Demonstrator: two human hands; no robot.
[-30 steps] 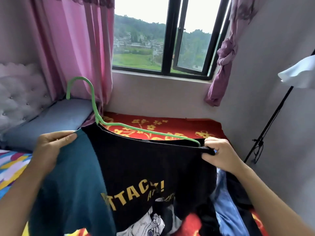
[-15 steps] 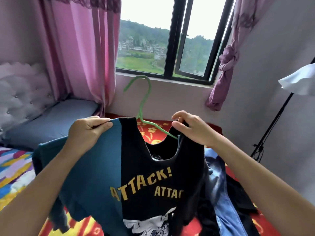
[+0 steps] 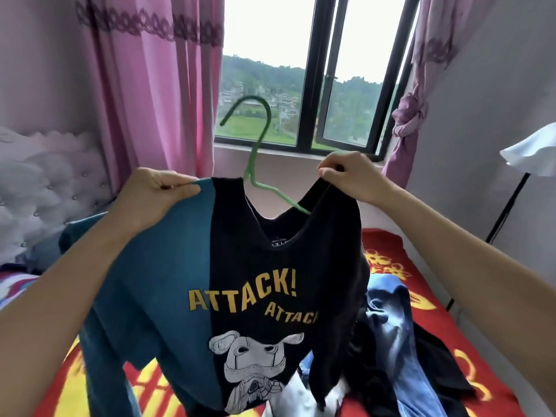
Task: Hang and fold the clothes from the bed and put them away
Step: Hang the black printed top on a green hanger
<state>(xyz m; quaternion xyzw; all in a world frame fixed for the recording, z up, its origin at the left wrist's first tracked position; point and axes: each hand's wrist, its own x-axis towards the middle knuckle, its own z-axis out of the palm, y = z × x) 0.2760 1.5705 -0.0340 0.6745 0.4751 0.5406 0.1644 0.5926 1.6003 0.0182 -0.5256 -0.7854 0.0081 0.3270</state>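
Observation:
A teal and black T-shirt (image 3: 240, 266) with yellow "ATTACK!" lettering and a white printed figure hangs upright in front of me over the bed. A green hanger (image 3: 255, 152) sits inside its neck, hook pointing up to the left before the window; one arm shows in the neck opening. My left hand (image 3: 153, 194) pinches the teal shoulder. My right hand (image 3: 346, 173) pinches the black shoulder, lifted a little higher. The hanger's other arm is hidden under the fabric.
A red bedspread (image 3: 427, 326) with yellow flowers carries a heap of blue and black clothes (image 3: 391, 332) at the lower right. A tufted headboard (image 3: 45, 182) and grey pillow lie left. Pink curtains (image 3: 156, 94) flank the window (image 3: 301, 79). A black stand (image 3: 508, 206) leans by the right wall.
The shirt has swung from lying spread sideways to hanging upright. Both hands came closer together at the shoulders and rose. The hanger's hook turned from far left to above the neck.

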